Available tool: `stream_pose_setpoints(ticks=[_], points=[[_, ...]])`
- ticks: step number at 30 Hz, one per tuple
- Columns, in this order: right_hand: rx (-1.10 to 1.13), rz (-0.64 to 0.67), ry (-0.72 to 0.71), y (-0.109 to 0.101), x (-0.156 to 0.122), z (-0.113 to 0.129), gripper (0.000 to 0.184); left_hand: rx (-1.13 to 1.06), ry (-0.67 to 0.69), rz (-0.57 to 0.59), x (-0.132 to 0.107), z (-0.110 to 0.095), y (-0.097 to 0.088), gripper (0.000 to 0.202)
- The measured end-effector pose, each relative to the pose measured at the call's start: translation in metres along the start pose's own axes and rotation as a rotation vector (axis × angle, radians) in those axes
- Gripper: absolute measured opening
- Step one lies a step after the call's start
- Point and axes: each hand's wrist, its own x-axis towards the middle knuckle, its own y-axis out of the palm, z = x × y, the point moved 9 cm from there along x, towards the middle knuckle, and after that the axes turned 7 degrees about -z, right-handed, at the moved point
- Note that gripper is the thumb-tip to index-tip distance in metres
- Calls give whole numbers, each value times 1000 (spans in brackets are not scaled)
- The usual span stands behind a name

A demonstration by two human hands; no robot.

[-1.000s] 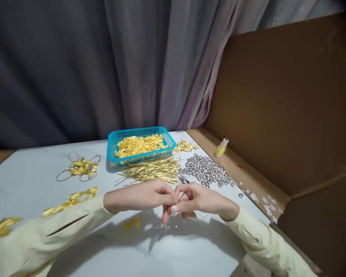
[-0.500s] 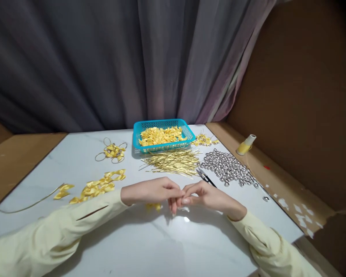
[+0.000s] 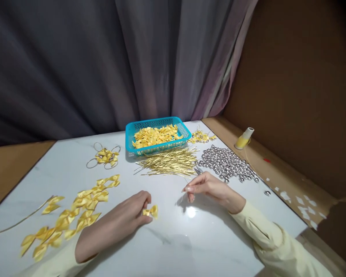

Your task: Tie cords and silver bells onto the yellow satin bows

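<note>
My left hand (image 3: 123, 219) rests on the white table (image 3: 173, 246) with its fingers pinched on a small yellow ribbon bow (image 3: 150, 211). A string of joined yellow bows (image 3: 75, 209) trails away to its left. My right hand (image 3: 210, 187) hovers low over the table, fingers curled together, just in front of the pile of gold wire ties (image 3: 170, 161) and beside the heap of silver bells (image 3: 227, 163). What its fingertips hold, if anything, I cannot make out. Small scissors (image 3: 198, 169) peek out just behind it.
A blue basket (image 3: 158, 124) of yellow bows stands at the back. Looped bows (image 3: 105, 156) lie to its left, more bows (image 3: 201, 136) to its right. A yellow thread spool (image 3: 243, 139) stands on the cardboard ledge (image 3: 279, 181). Curtain and cardboard wall close the rear.
My hands were joined at the middle; they have parted. The left drew back and left with the yellow bow, the right shifted right toward the wire ties.
</note>
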Motion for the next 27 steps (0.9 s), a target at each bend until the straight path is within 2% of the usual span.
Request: stream_pose_setpoints(ticks=[6, 10, 14, 17, 22, 27], points=[[-31, 106, -41, 14, -3, 5, 18, -111, 47, 95, 11, -9, 6, 12], [-93, 200, -73, 36, -5, 26, 14, -222, 52, 125, 17, -32, -12, 21], [-203, 130, -224, 49, -5, 53, 10, -231, 78, 91, 20, -63, -35, 22], [-204, 100, -243, 53, -6, 56, 15, -257, 89, 76, 22, -75, -41, 22], [-176, 12, -297, 43, -6, 57, 19, -301, 158, 7, 25, -76, -44, 22], [-179, -43, -342, 36, -5, 58, 18, -406, 133, 20, 28, -67, -41, 27]])
